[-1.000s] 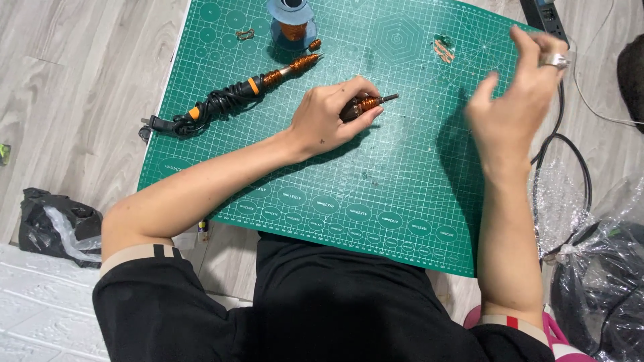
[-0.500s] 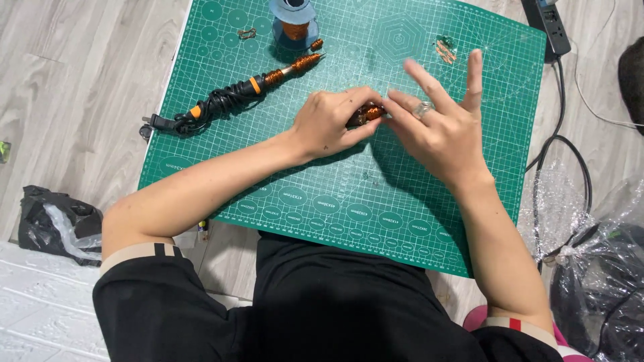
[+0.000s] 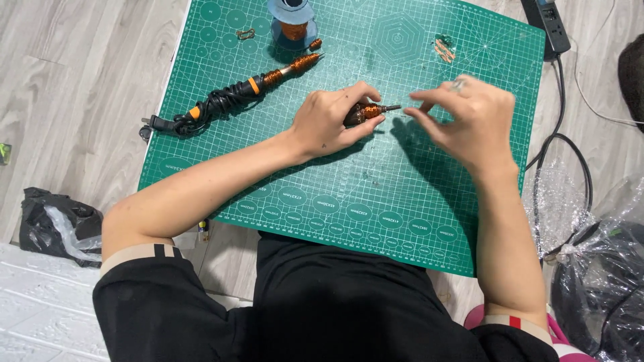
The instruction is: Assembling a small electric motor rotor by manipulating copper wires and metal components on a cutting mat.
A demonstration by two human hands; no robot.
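Left hand [image 3: 329,124] clamped on a copper-wound tool [image 3: 365,111] mid cutting mat [image 3: 429,221]; right hand [image 3: 469,117] pinched just beside its tip, can't tell what's held.

The person wears a black short-sleeved top of soft, matte fabric, its body filling the lower middle of the view. Each sleeve ends above the elbow in a beige cuff band — the left cuff [image 3: 137,255] carries a short black vertical stripe, the right cuff [image 3: 520,322] a small red one. Both forearms are bare from the cuffs down. The left hand [image 3: 329,121] shows no jewellery. The right hand [image 3: 469,117] wears a silver-coloured ring [image 3: 459,84] on one finger (which finger is hard to tell, since the hand is slightly blurred). No watch or bracelet-like band shows on either wrist.
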